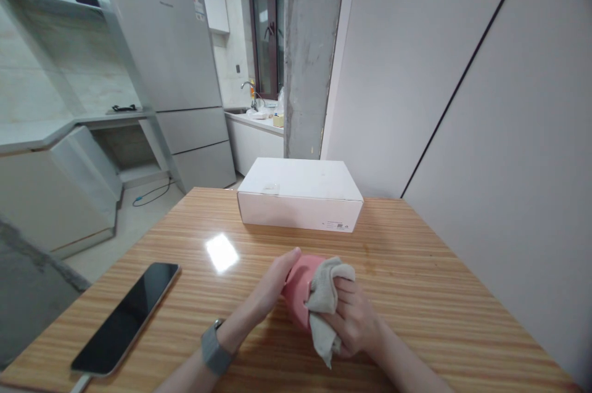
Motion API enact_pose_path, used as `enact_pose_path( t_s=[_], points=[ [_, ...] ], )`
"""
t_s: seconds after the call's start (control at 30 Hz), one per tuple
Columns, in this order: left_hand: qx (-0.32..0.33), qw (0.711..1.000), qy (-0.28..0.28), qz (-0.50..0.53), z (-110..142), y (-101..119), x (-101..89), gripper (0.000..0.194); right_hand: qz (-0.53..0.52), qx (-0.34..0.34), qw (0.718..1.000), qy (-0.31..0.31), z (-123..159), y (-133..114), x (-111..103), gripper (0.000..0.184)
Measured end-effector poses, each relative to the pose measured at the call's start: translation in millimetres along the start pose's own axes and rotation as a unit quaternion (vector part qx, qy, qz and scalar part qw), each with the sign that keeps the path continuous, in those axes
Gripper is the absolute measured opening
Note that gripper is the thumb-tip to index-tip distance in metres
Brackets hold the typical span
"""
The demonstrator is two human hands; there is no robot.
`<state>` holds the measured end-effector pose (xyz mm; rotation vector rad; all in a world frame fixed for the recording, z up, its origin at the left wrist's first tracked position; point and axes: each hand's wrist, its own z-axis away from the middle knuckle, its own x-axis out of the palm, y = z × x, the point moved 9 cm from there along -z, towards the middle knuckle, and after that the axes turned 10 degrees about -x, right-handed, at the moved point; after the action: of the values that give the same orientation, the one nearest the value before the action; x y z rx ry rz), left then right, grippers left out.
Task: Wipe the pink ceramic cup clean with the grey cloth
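Watching from here: pink piece (298, 290) sits lower centre of frame, pinned between both hands, over the near half of the wooden table (194, 300). Key relation: it's right of the left hand (272, 288) and left of the right hand (355, 322), so no reach gap on either side. Left hand is clamped on its left flank, thumb up along the upper-left edge; the other fingers are mostly out of sight. Right hand is bunched around a grey-beige cloth (324, 287), which lies against the pink piece's right side, one corner hanging toward bottom centre. Left is the nearer hand, with skin right on the pink; on the right I see cloth in between, can't tell if any fingertip touches directly. Long axis, as far as it shows, runs roughly top to bottom of frame, low end drifting slightly right. Looks tilted, not upright. Which way it points: can't call it, cloth and fingers hide the opening, if it has one. Can't confirm table contact underneath either. White box (298, 211) stands well apart, mid-frame above the hands; phone (127, 319) lies lower left.
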<state>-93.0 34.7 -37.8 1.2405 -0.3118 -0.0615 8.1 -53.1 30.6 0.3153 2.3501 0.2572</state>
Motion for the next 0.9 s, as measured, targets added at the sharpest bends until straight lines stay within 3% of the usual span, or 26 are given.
enact_pose_path(
  t_s=[0.1,0.2,0.33,0.43,0.5,0.57,0.6,0.67,0.77,0.9],
  points=[
    [0.03,0.999,-0.011,-0.032,7,11,8.6,0.038,-0.02,0.0,1.0,-0.006,-4,-2,8,0.034],
    [0.038,0.998,0.017,-0.05,11,18,9.0,0.039,-0.003,0.032,0.999,-0.018,-3,7,10,0.035],
    [0.045,0.998,0.041,0.019,7,24,-1.6,0.035,0.043,0.059,0.997,-0.028,5,20,1,0.048],
    [0.026,0.992,0.02,0.125,0,19,-7.8,0.037,0.011,0.188,0.982,0.031,22,48,-11,0.05],
    [-0.016,0.982,0.01,0.189,-4,7,-8.8,0.04,-0.069,0.342,0.924,0.156,47,76,-20,0.041],
    [-0.066,0.97,-0.024,0.233,-7,-7,-1.2,0.045,-0.151,0.458,0.832,0.273,72,93,-18,0.034],
    [-0.09,0.963,-0.053,0.249,-8,-13,5.7,0.047,-0.204,0.493,0.789,0.303,79,98,-10,0.033],
    [-0.127,0.947,-0.12,0.268,-5,-22,21.6,0.051,-0.331,0.528,0.721,0.302,77,99,13,0.037],
    [-0.157,0.935,-0.199,0.249,5,-28,39.6,0.054,-0.537,0.535,0.605,0.244,57,81,43,0.043],
    [-0.172,0.943,-0.217,0.185,20,-31,48.6,0.029,-0.626,0.588,0.483,0.171,49,52,53,0.04]
  ],
)
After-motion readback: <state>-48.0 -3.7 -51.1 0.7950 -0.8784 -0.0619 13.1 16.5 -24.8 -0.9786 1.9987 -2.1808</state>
